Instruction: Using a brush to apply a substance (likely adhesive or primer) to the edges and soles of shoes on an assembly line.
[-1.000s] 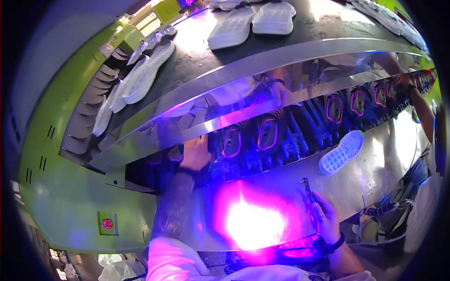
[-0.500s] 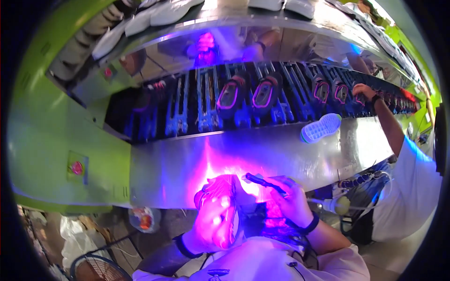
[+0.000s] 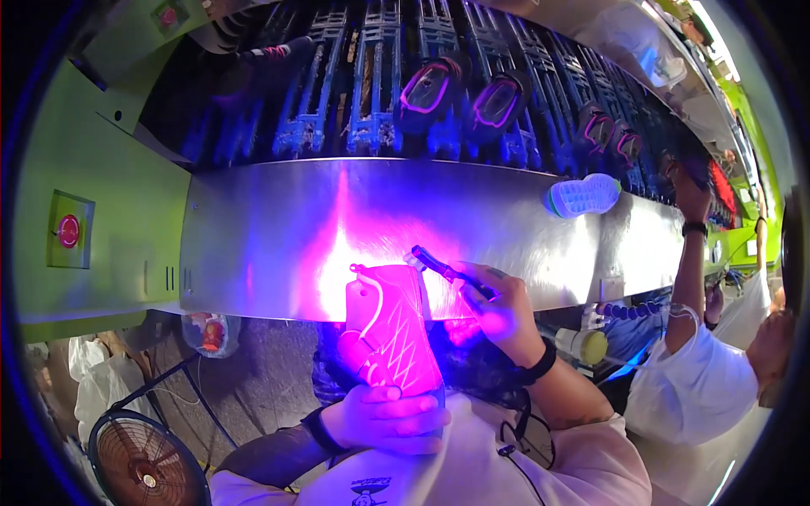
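A shoe upper [image 3: 396,325], washed in pink and violet light, is held close to my body, with a pale lace and criss-cross lines along its side. My left hand [image 3: 392,422] is wrapped round its lower end, fingers closed. In my right hand [image 3: 504,316] is a small dark-handled brush [image 3: 447,270], gripped between thumb and fingers. The brush's pale head is beside the far right corner of the shoe upper; whether it touches is hard to tell in the glare.
A metal ledge [image 3: 253,244] borders a conveyor [image 3: 371,93] carrying several dark shoes. A pale shoe sole [image 3: 584,196] lies on the ledge. At right, a co-worker's arm [image 3: 692,211] reaches toward the conveyor. A fan [image 3: 148,464] stands lower left, near a green cabinet wall [image 3: 118,219].
The view has tilted down. My left hand has shifted to the shoe upper's lower end, and the upper now shows its laced side. The brush is still in my right hand.
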The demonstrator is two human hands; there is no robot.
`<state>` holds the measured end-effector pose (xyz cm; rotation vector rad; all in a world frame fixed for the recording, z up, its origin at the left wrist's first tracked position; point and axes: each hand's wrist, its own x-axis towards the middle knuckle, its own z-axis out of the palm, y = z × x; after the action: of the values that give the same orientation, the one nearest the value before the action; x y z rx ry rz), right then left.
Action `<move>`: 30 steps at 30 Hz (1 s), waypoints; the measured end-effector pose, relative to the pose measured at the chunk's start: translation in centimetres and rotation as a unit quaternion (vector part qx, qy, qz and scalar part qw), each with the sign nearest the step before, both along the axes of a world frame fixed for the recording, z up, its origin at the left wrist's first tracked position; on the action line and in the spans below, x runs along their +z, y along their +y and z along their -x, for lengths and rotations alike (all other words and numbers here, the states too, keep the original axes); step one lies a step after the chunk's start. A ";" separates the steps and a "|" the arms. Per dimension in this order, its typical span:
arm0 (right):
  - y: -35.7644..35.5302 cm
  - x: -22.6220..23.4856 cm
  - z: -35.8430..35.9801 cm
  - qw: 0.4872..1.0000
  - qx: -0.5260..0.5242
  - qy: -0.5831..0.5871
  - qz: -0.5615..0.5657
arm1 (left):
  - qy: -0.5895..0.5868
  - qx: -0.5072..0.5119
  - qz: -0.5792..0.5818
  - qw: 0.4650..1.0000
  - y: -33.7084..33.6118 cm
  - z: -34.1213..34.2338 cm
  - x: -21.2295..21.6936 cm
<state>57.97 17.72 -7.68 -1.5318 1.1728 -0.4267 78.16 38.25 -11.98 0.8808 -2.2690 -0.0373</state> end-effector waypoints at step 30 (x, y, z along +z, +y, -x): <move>5.3 0.1 0.2 0.996 -0.007 -0.010 0.093 | 0.117 0.050 -0.050 0.991 1.4 0.1 -0.3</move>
<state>57.80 23.00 -7.54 -1.6765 1.1541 -0.5733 78.10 39.66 -12.30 0.9869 -2.0169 -0.2014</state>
